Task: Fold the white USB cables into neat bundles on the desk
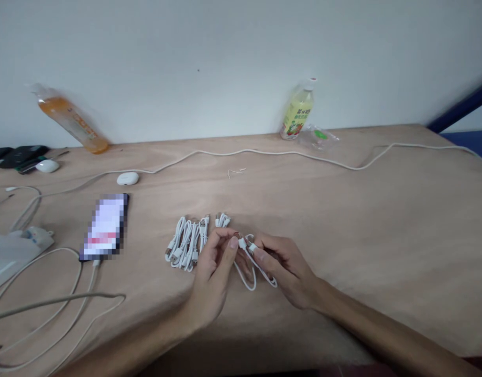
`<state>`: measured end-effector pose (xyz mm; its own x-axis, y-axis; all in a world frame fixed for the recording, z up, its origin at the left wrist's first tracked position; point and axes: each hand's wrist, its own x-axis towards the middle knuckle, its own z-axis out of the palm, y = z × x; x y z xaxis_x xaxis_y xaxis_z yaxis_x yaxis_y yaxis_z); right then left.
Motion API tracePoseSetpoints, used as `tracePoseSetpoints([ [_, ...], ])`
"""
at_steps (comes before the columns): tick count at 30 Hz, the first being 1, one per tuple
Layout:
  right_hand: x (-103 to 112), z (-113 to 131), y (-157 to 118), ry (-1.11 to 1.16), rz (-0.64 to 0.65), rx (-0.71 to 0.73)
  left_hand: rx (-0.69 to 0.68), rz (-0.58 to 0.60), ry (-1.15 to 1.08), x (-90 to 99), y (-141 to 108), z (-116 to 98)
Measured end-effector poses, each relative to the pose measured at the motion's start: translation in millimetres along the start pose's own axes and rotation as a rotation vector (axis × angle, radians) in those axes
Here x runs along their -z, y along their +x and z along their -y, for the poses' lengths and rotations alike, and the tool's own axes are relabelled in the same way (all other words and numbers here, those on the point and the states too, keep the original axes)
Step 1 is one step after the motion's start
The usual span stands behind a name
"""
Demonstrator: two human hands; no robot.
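Between my two hands is a white USB cable (pixel 251 283), its loops hanging down toward the tabletop. My left hand (pixel 213 277) pinches one white connector end between thumb and forefinger. The other connector sits in my right hand (pixel 286 267), gripped by thumb and fingers. Both plug ends are close together, side by side. Just left of my left hand lies a row of several coiled white USB cables (pixel 184 243). Another coiled cable (pixel 222 220) rests behind my left fingers, partly hidden by them.
A phone (pixel 103 228) with a plugged-in cord lies left, near a white earbud case (pixel 128 178). An orange drink bottle (pixel 74 123) and a yellow-labelled bottle (pixel 298 112) stand by the wall. A long white cord (pixel 296 153) crosses the wooden table. Looped cords (pixel 74 298) lie front left.
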<state>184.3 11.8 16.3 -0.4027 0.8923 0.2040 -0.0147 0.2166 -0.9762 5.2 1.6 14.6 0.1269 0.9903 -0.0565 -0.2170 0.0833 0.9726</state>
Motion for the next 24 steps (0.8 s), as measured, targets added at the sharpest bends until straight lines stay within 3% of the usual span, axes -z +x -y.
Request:
tracePoseSetpoints([
  [7, -0.5, -1.2, -1.1, -0.023, 0.016, 0.004, 0.004, -0.011, -0.002, 2.7, 2.6, 1.2],
  [14, -1.5, -2.7, -2.5, -0.042, 0.001, 0.02, -0.088, -0.03, 0.142, 4.8, -6.8, 3.3],
  [24, -5.6, -8.4, -8.9, 0.002, -0.157, -0.033, -0.209, -0.35, 0.311, 14.9, 17.0, -17.0],
])
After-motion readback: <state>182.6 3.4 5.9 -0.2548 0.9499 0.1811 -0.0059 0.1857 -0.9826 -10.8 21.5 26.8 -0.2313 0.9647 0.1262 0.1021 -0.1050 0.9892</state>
